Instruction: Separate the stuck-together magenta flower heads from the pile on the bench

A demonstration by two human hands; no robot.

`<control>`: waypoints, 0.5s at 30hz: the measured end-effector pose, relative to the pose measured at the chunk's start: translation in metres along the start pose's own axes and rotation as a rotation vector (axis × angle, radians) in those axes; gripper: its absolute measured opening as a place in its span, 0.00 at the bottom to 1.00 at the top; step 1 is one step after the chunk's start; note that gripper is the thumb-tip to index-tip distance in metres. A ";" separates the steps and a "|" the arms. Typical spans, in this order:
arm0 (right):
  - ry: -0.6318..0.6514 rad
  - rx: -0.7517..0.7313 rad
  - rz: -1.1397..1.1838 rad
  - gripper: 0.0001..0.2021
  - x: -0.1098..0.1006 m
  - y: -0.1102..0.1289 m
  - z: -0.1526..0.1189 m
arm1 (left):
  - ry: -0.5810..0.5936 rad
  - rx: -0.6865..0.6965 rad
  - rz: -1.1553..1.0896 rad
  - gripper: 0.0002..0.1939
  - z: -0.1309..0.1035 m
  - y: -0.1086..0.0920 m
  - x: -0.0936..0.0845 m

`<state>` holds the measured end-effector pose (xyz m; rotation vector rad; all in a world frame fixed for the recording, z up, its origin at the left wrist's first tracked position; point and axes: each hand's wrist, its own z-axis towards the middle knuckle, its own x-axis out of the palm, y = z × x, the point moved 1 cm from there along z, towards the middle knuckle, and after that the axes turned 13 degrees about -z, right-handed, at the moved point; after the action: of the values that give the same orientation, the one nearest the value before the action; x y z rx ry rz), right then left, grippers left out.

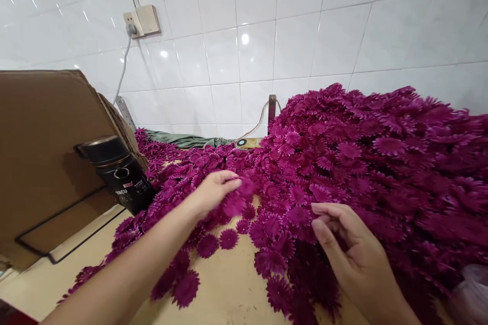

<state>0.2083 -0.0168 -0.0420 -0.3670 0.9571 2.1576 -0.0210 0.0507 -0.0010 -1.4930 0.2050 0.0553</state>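
Note:
Magenta artificial flower heads with toothed petals lie in a loose spread and a tall heap [385, 157]. My left hand [213, 190] is closed in a pinch on a flower head [234, 205], which is smeared by motion, above the left part of the spread. At the near edge of the heap, my right hand [348, 249] has its thumb and forefinger a little apart, with nothing visible between them. Its other fingers are curled and partly hidden. A few single flower heads [229, 238] lie flat on the pale tabletop [229, 284] between my arms.
A black bottle [118, 172] leans at the left, beside a cardboard box [46, 147] and a thin black metal frame [82, 236]. Behind is a white tiled wall [255, 51] with a plugged socket [141, 21]. Clear plastic [473, 289] shows at the lower right.

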 end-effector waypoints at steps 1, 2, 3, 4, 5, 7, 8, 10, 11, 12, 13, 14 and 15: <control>0.015 -0.041 -0.003 0.12 0.002 0.003 -0.002 | 0.072 -0.044 -0.089 0.07 -0.006 -0.003 0.020; 0.033 -0.080 -0.018 0.15 0.004 0.006 -0.003 | 0.103 -0.050 -0.147 0.04 -0.012 -0.005 0.040; 0.042 -0.111 -0.044 0.18 0.005 0.006 -0.004 | 0.153 -0.066 -0.186 0.03 -0.016 -0.008 0.059; 0.043 -0.129 -0.077 0.19 0.005 0.006 -0.005 | 0.209 -0.083 -0.228 0.02 -0.019 -0.011 0.076; 0.039 -0.132 -0.107 0.18 0.005 0.004 -0.005 | 0.208 -0.086 -0.279 0.03 -0.020 -0.013 0.090; 0.022 -0.105 -0.123 0.15 0.002 -0.001 -0.004 | 0.206 -0.098 -0.390 0.06 -0.021 -0.015 0.109; 0.019 -0.080 -0.107 0.14 0.000 -0.004 -0.003 | 0.200 -0.106 -0.433 0.07 -0.020 -0.016 0.114; 0.031 -0.025 -0.049 0.14 -0.003 -0.009 -0.002 | 0.204 -0.121 -0.511 0.06 -0.020 -0.015 0.118; 0.039 0.007 -0.015 0.15 -0.004 -0.011 -0.002 | 0.204 -0.125 -0.546 0.06 -0.021 -0.015 0.118; 0.047 0.040 0.018 0.16 -0.004 -0.013 -0.002 | 0.208 -0.129 -0.581 0.05 -0.022 -0.014 0.117; 0.054 0.073 0.047 0.17 -0.004 -0.013 -0.003 | 0.215 -0.134 -0.610 0.06 -0.022 -0.013 0.117; 0.061 0.109 0.078 0.17 -0.004 -0.014 -0.003 | 0.226 -0.139 -0.631 0.06 -0.023 -0.011 0.117; 0.075 0.151 0.110 0.18 -0.003 -0.015 -0.004 | 0.239 -0.145 -0.644 0.06 -0.023 -0.010 0.116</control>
<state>0.2211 -0.0145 -0.0505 -0.3308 1.1996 2.1659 0.0924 0.0162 -0.0121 -1.6475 -0.0985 -0.6383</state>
